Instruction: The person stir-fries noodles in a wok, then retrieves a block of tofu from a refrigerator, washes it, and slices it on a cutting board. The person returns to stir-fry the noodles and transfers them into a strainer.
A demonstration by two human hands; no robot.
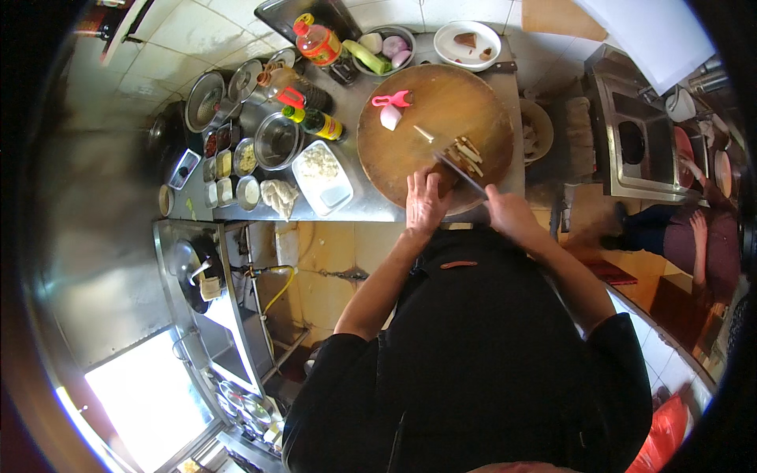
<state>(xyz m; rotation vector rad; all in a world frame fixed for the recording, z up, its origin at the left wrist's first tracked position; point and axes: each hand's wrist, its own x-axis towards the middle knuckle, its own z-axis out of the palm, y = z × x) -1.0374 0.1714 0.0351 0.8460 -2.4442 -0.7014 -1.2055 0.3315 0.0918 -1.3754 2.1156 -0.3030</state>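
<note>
A round wooden chopping board (426,150) lies on the steel counter. My right hand (506,211) grips a cleaver (461,173) whose blade crosses the board's near edge. My left hand (426,201) presses down on a piece of food right beside the blade; what it holds is mostly hidden under the fingers. Several pale cut strips (467,151) lie just beyond the blade. Half a peeled onion (390,117) and a pink peeler (392,99) rest at the board's far left.
A white tray (323,177), steel bowls (277,140), seasoning tubs (225,165) and bottles (317,122) crowd the counter's left side. A bowl of vegetables (386,49) and a white plate (467,43) stand behind the board. A wok (193,272) sits at lower left. Another person (694,236) is at right.
</note>
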